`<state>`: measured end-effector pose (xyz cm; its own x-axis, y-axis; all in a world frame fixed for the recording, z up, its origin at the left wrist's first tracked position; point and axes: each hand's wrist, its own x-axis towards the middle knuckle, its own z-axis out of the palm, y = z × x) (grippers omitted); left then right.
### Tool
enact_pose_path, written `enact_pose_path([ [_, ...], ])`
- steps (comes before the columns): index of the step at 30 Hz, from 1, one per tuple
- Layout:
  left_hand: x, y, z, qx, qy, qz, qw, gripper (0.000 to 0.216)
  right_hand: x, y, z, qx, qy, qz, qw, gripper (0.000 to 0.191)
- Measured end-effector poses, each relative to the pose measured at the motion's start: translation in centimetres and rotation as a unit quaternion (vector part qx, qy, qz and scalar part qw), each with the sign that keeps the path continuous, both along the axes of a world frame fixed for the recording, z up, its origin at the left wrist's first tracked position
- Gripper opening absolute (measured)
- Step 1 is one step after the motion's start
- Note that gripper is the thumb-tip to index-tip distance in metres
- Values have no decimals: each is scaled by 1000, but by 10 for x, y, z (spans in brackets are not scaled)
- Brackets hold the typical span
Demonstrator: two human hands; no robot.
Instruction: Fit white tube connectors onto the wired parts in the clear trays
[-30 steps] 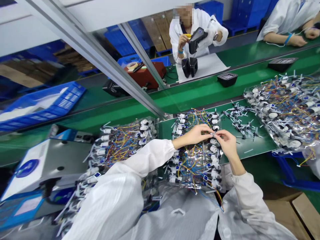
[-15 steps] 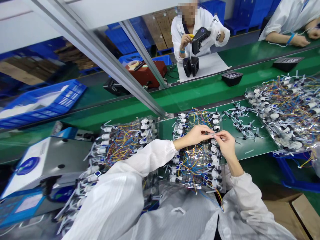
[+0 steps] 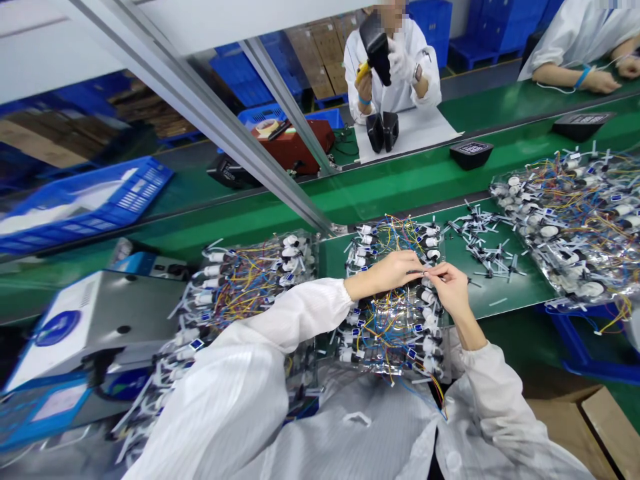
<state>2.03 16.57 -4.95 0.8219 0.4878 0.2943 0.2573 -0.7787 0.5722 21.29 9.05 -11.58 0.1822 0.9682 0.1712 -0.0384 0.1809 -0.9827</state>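
My left hand (image 3: 389, 272) and my right hand (image 3: 453, 288) meet fingertip to fingertip over a clear tray of wired parts (image 3: 395, 320). Both pinch one small grey-white part (image 3: 425, 273) between them; it is too small to name. The tray holds several small white and black cylinders with blue, yellow and red wires. My white sleeves reach in from the bottom of the view.
Another tray of wired parts (image 3: 245, 287) lies left, a third (image 3: 575, 220) right, loose small pieces (image 3: 483, 243) between. A grey-blue machine (image 3: 85, 327) stands far left. Beyond the green conveyor (image 3: 400, 180) a person in white holds a black device (image 3: 376, 47); a metal frame post (image 3: 225, 140) slants across.
My hands stay together over the tray, barely shifting. The person across the conveyor has lifted the black device up in front of the head.
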Motion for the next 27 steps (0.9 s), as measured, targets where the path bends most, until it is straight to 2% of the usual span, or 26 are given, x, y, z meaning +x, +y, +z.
enact_pose_path([
  [4,-1,-2,2,57,40,-34,997,26,3,1,-4,-14,-21,22,999,14],
  [8,-3,-3,1,72,24,-51,996,26,6,0,-2,-35,-26,29,999,14],
  [13,-2,-4,-6,61,-42,-19,997,25,4,-2,1,16,28,-1,999,17],
  [18,-1,-6,-10,48,-38,0,998,26,1,-5,-3,17,44,-13,999,19],
  [27,-3,-8,-15,96,-32,-34,994,22,5,-5,-7,15,13,9,1000,19],
])
